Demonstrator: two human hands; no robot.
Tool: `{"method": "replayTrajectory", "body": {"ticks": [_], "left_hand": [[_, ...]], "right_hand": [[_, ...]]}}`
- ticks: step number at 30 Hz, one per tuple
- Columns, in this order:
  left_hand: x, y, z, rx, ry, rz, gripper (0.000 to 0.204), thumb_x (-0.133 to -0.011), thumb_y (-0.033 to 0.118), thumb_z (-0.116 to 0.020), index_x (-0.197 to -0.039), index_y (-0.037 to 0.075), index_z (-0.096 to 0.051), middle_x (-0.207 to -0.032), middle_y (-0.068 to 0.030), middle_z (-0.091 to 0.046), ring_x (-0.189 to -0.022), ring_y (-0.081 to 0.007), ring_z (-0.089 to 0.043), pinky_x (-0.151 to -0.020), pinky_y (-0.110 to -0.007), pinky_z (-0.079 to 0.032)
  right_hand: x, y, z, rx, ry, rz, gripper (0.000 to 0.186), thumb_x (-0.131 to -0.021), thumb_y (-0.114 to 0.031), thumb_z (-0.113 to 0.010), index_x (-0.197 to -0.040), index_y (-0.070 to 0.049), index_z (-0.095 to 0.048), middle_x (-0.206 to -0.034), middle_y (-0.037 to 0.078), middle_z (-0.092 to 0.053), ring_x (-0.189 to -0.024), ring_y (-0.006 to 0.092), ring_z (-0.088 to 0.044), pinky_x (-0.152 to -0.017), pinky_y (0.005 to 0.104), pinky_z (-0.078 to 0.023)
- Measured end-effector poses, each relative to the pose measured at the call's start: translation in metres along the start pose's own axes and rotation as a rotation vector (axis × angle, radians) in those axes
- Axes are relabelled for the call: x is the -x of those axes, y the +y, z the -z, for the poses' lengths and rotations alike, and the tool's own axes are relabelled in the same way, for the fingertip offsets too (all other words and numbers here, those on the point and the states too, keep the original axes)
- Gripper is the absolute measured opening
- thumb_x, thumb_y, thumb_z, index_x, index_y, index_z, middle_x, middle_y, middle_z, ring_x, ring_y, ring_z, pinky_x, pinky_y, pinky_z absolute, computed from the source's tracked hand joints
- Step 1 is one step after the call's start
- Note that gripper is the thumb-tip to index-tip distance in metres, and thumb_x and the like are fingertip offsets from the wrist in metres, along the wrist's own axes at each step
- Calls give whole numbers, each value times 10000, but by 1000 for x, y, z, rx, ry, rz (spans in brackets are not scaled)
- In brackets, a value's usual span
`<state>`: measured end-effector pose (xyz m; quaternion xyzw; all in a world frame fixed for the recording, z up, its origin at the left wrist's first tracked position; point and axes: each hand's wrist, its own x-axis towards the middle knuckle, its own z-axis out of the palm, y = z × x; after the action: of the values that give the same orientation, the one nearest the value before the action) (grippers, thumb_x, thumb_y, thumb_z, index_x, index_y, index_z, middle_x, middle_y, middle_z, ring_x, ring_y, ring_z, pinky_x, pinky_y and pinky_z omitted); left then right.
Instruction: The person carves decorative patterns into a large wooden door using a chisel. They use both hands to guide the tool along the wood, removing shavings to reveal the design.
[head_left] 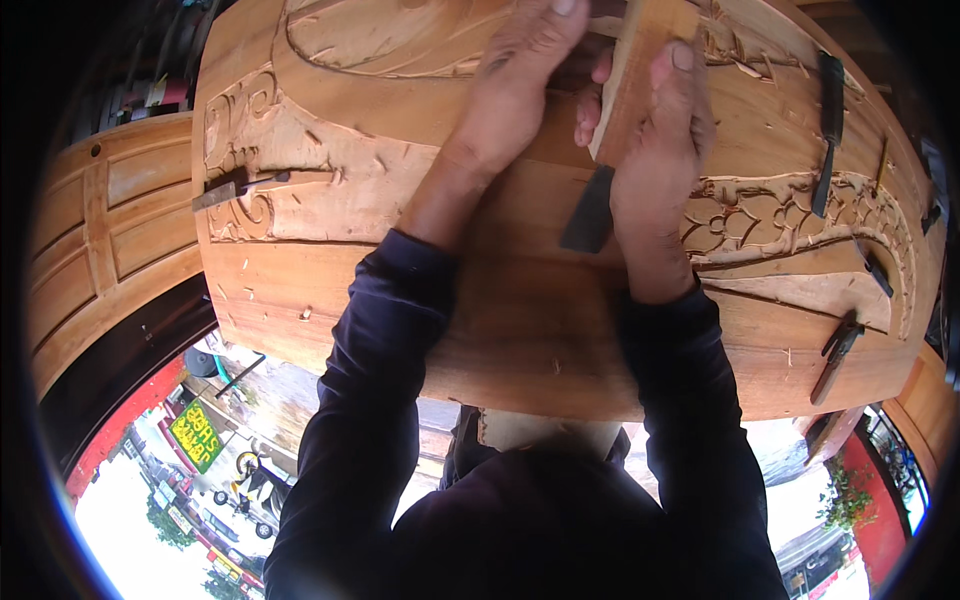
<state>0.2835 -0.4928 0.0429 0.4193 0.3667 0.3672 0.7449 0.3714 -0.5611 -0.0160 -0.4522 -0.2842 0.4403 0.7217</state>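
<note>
My right hand [665, 150] is closed around a pale rectangular wooden block [650, 75], its thumb along one side and fingertips round the other. A dark flat piece [588, 215] sticks out below the block; whether it is joined to it I cannot tell. To the left of the block is my left hand [520, 75], thumb stretched upward, cut off by the top edge, its other fingers hidden. Both hands are over a large carved wooden panel [540, 340] with scroll and lattice relief and scattered shavings.
On the panel's right lie a dark-handled chisel [830, 125], a small dark blade [877, 268] and a dark narrow tool [838, 355]. Another carving tool [225, 190] rests at its left edge. A framed wooden door [110, 225] stands to the left. A motorcycle [262, 490] is visible farther off.
</note>
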Motion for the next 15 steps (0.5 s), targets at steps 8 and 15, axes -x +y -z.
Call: {"method": "replayTrajectory", "body": {"ticks": [8, 15], "left_hand": [[-8, -48, 42, 16, -306, -328, 369, -1104, 250, -562, -1437, 94, -532, -950, 6, -650, -543, -17, -530, -395, -192, -394], [-19, -63, 60, -7, -165, -415, 316, -1103, 268, -564, -1371, 100, -563, -989, 8, -641, -825, -47, -605, -704, -220, -521]], "right_hand": [[10, 11, -8, 95, -22, 85, 405, -1118, -381, -411, -1089, -5, -559, -767, 115, -607, -571, 201, -574, -538, 317, -467], [12, 18, -15, -7, -125, -66, 416, -1106, -418, -416, -1139, -18, -526, -879, 142, -607, -616, 214, -571, -562, 333, -465]]}}
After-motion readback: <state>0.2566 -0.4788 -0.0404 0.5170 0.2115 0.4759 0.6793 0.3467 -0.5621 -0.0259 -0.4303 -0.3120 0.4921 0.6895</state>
